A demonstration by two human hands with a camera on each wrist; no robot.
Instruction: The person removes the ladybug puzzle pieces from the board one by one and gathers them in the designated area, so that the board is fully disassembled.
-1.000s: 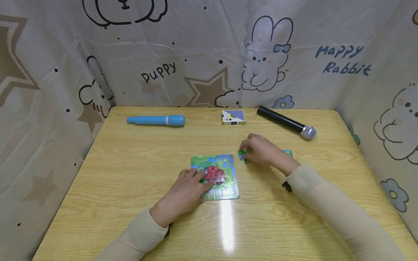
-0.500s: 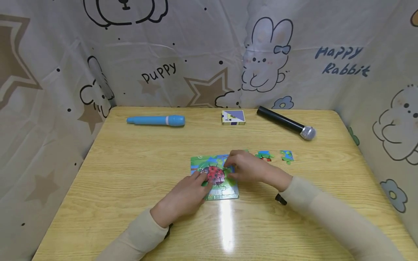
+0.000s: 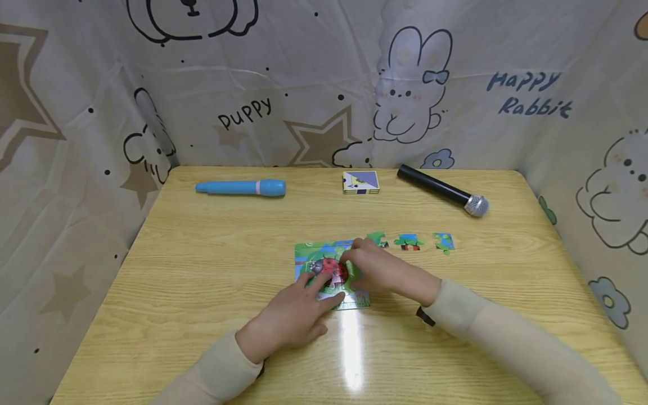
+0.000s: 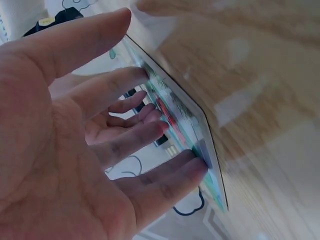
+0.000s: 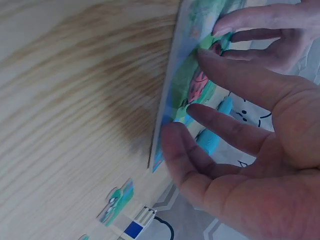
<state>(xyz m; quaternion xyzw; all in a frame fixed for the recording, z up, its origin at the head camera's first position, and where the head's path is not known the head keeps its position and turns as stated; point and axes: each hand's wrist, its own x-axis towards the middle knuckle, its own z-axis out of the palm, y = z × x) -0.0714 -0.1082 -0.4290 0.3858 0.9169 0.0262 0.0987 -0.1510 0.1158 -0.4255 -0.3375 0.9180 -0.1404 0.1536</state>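
Note:
A square jigsaw puzzle [image 3: 356, 304] with a red ladybug lies on the table, with both hands over it. My left hand [image 3: 293, 315] has its fingers spread, and fingertips touch the puzzle's lower left; in the left wrist view the left thumb [image 4: 95, 37] is held off it. At the puzzle's right side, my right hand [image 3: 385, 270] pinches a green puzzle piece [image 5: 185, 82] between thumb and fingertips, low against the board. Most of this piece is hidden in the head view. Three loose puzzle pieces [image 3: 409, 242] lie in a row behind the right hand.
A blue toy microphone [image 3: 240, 188] lies at the back left of the wooden table [image 3: 212, 236]. A card box [image 3: 361, 182] is at the back middle, and a black microphone [image 3: 440, 189] at the back right. Printed cloth [image 3: 304, 67] hangs behind.
My right hand has moved left from the loose pieces onto the puzzle's right side, uncovering those pieces. My left fingers have spread and shifted slightly right along the puzzle's lower part.

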